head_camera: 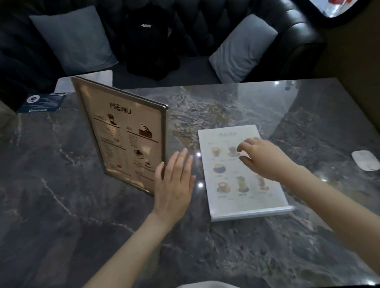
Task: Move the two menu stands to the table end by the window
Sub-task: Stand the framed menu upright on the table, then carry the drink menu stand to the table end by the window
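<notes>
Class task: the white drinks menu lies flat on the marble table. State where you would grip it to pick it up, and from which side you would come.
Probably the far short edge of the white menu, coming from above with the right hand, which hovers there. The menu lies flat on the table, so no face can be pinched; the thick base strip sits at the near end, so tipping up the far edge should stand it upright.

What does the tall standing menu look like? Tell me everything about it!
The standing menu is a tall, flat panel with a shiny metal-looking frame and rounded corners. Its pale face reads "MENU" above small pictures of drinks and cakes. It stands upright on its bottom edge on the dark marble table, turned at an angle. The open left hand is at its near lower corner; whether it touches is unclear.
</notes>
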Demonstrator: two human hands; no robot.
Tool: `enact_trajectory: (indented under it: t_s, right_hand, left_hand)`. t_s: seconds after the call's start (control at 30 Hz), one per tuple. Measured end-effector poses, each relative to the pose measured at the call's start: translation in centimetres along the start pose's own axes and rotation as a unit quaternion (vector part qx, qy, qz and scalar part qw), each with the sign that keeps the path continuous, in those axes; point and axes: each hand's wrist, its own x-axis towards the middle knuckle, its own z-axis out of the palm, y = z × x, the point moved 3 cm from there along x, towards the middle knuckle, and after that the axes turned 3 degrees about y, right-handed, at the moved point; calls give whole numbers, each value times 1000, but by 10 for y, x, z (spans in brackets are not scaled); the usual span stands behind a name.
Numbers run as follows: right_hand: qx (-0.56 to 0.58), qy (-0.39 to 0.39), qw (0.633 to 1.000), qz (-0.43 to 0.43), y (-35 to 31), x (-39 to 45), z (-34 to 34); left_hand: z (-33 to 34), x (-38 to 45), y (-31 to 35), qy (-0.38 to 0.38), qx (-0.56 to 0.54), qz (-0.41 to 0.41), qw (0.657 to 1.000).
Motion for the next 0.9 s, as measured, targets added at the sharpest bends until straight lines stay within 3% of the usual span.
enact_trajectory:
  t_s: [0.17,0.33,0.47,0.63,0.77,0.9]
  right_hand:
    - [-55,-20,997,58,56,-47,52]
    - [-13,-96,990,98,80,-75,91]
    - [126,-117,969,180,90,-81,103]
    - [334,-82,902,262,98,-79,109]
    - [478,-66,810,334,104,-81,116]
    - [501,-74,781,366,108,-79,121]
  left_hand:
    - [53,-2,33,-246,36,-41,968]
    - [85,-15,50,-405,83,-103,905]
    - [90,-22,55,-429,38,-182,884]
    - [94,-21,58,-409,-38,-253,876]
    - [94,-19,64,-371,-207,-389,817]
    - [93,-13,61,-344,-247,-463,778]
